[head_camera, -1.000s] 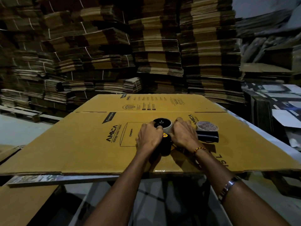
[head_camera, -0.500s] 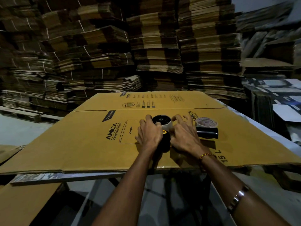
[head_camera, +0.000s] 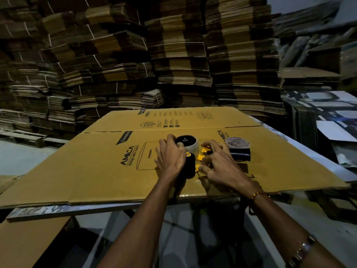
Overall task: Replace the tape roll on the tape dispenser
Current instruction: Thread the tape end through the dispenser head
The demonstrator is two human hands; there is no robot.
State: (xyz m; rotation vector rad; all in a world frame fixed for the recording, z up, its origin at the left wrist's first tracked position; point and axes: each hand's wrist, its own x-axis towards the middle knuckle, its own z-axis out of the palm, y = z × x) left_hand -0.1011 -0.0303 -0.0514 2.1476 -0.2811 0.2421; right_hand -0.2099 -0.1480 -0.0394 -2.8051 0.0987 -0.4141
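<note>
A black and yellow tape dispenser [head_camera: 190,165] lies on its side on a flattened cardboard box [head_camera: 96,171]. A clear tape roll [head_camera: 191,146] sits on its black hub. My left hand [head_camera: 171,158] grips the roll's left side, fingers curled over it. My right hand [head_camera: 218,164] lies over the dispenser's yellow front part, its fingers bent on it; what they hold is hidden. Another tape roll [head_camera: 238,142] lies flat just right of my right hand, beside a dark blue object [head_camera: 240,154].
The cardboard lies on a metal table [head_camera: 278,132] whose near edge shows below it. Tall stacks of flattened cartons [head_camera: 173,64] fill the background. More boxes and printed sheets [head_camera: 332,120] stand at the right. A wooden pallet [head_camera: 25,138] lies on the floor at left.
My right hand has slid right and toward me, uncovering the yellow part of the dispenser. My left hand stays on the roll. The camera has tipped a little.
</note>
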